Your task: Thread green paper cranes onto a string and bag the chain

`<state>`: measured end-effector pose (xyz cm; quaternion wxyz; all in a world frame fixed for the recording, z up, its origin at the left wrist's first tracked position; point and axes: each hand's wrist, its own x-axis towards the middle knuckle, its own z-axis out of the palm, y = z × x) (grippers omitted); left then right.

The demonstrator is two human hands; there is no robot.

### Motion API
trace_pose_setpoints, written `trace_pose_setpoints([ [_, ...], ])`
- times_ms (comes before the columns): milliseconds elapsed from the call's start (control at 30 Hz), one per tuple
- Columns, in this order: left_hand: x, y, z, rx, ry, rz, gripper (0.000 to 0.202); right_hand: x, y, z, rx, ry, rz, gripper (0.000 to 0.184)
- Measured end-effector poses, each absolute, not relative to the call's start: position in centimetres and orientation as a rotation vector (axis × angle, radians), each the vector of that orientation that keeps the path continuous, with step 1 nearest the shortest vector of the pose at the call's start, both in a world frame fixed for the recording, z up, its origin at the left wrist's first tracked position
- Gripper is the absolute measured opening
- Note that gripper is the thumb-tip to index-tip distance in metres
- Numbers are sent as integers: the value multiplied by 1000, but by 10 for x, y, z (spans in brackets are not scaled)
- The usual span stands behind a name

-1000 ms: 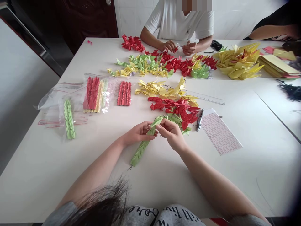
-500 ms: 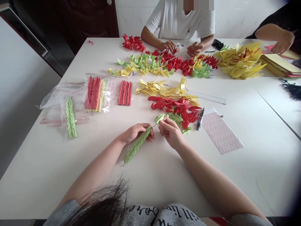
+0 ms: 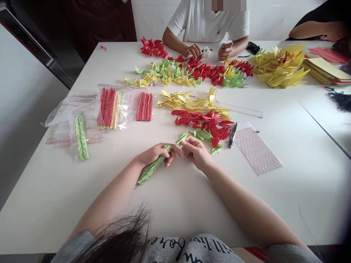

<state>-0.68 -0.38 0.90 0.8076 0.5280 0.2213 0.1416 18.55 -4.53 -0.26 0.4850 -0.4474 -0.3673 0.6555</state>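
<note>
Left hand [image 3: 156, 153] fingers clenched round ridged green paper strand [image 3: 149, 170]; right hand [image 3: 196, 151] pinching folded green crane [image 3: 182, 137].

Your left hand [image 3: 155, 155]: palm down, fingers curled in a closed grip, forearm angled in from lower left | your right hand [image 3: 196, 152]: thumb and forefinger pinched shut, other fingers tucked, forearm in from lower right | hands close together, apart.

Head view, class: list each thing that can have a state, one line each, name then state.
green crane string: gripped, slanted on table
left hand: closed on string
right hand: pinching a green crane
marker pen: lying flat
plastic bags: holding finished strings
</note>
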Motion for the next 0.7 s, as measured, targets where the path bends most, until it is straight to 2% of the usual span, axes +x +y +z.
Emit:
trace_pose_setpoints([
  [300, -8, -7, 8, 1079, 425, 301, 49, 182, -47, 0, -1162, -1042, 1556, 43],
  [467, -9, -6, 11, 1114, 411, 203, 42, 186, -46, 3, -1127, -1008, 1614, 52],
  [567, -6, -7, 6, 1050, 458, 272, 40, 184, -46, 3, -1133, -1088, 1631, 50],
  [700, 1, -8, -1, 891, 577, 353, 65, 177, -48, -2, -1192, -1146, 1512, 45],
])
